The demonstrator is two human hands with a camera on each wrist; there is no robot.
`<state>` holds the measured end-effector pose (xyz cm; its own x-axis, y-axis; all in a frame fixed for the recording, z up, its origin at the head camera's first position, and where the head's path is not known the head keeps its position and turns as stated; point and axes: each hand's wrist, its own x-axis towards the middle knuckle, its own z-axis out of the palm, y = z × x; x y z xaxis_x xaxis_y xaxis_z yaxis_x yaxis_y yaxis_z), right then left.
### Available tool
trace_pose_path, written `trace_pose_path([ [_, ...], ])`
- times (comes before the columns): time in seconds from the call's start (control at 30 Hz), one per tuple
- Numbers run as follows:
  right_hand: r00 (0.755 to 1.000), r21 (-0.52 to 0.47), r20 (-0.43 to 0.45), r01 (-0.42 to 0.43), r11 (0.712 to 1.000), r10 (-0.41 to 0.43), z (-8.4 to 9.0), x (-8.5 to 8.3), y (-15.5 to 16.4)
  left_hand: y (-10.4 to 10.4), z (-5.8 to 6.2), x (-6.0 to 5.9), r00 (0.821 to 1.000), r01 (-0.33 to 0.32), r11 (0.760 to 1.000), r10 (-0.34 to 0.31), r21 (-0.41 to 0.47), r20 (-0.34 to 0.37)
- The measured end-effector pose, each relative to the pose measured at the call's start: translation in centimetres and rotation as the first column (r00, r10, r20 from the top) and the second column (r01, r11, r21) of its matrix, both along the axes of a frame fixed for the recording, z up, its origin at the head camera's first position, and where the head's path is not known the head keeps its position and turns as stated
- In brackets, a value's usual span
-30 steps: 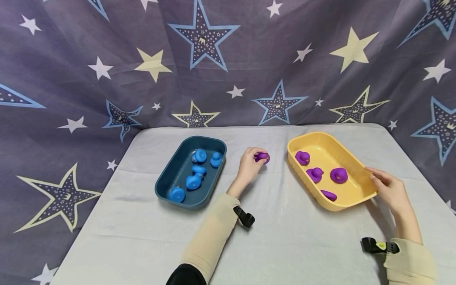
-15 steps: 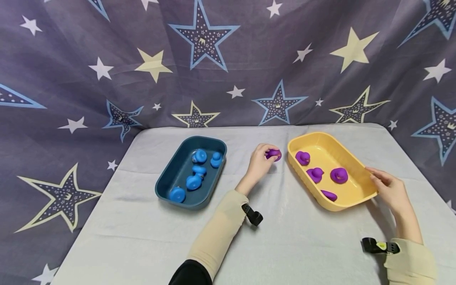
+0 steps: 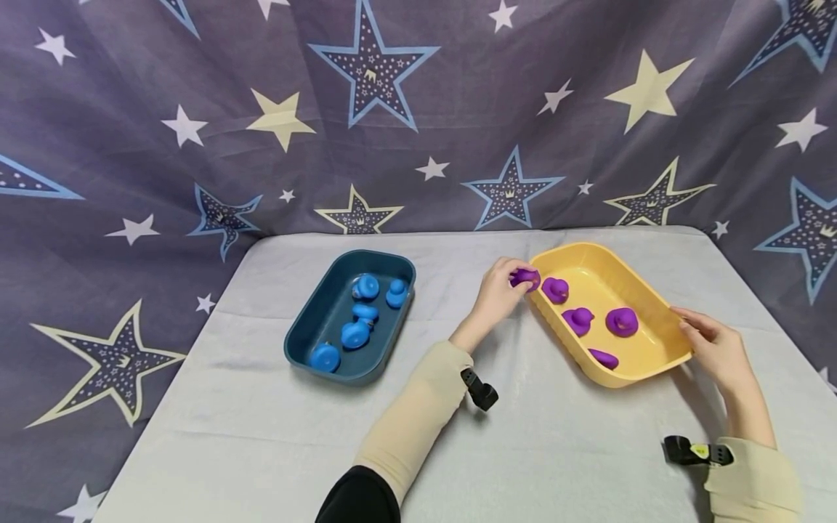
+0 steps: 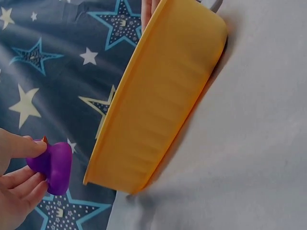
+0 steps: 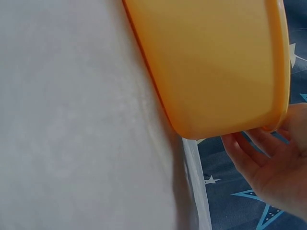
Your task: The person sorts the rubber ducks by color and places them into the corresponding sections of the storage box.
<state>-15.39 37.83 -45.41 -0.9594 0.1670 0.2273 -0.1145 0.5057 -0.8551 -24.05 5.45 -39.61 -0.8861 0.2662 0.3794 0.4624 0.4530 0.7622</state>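
Note:
My left hand (image 3: 498, 296) pinches a purple rubber duck (image 3: 525, 280) between thumb and fingers at the left rim of the yellow tray (image 3: 644, 363). In the left wrist view the duck (image 4: 59, 167) shows clear of the tray's outer wall (image 4: 153, 105), with a bit of orange beak by the thumb. Several purple ducks (image 3: 622, 322) lie inside the yellow tray, one of them mostly hidden by the near wall. My right hand (image 3: 718, 350) grips the tray's right corner; in the right wrist view its fingers (image 5: 242, 155) lie against the outer wall below the rim.
A dark teal tray (image 3: 297, 347) with several blue ducks (image 3: 355, 335) stands left of my left arm. Both trays sit on a white cloth-covered table (image 3: 523, 450). Behind the table hangs a star-patterned curtain (image 3: 445, 94).
My left hand has moved right with the purple duck, from the space between the trays to the yellow tray's left rim. My right hand and both trays stay put.

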Motion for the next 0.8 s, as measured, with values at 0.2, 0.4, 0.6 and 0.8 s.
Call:
trace_pose_path([
  [0.2, 1.000, -0.013, 0.005, -0.015, 1.000, 0.015, 1.3, 0.5, -0.7, 1.0, 0.3, 0.0, 0.999, 0.045, 0.999, -0.045, -0.009, -0.002],
  [0.4, 1.000, -0.002, -0.006, -0.008, 1.000, 0.008, -0.5, -0.3, 0.4, 2.0, 0.1, -0.1, 0.997, 0.066, 0.997, -0.067, -0.034, -0.024],
  [0.6, 1.000, -0.014, -0.002, -0.015, 1.000, 0.015, 1.2, 0.5, -0.6, 2.9, 0.3, -0.1, 0.996, 0.088, 0.994, -0.087, -0.071, 0.012],
  [0.8, 1.000, 0.011, 0.009, 0.022, 1.000, -0.022, 0.6, 0.2, -0.5, 3.8, 0.6, -0.2, 0.995, 0.100, 0.987, -0.099, -0.124, 0.013],
])
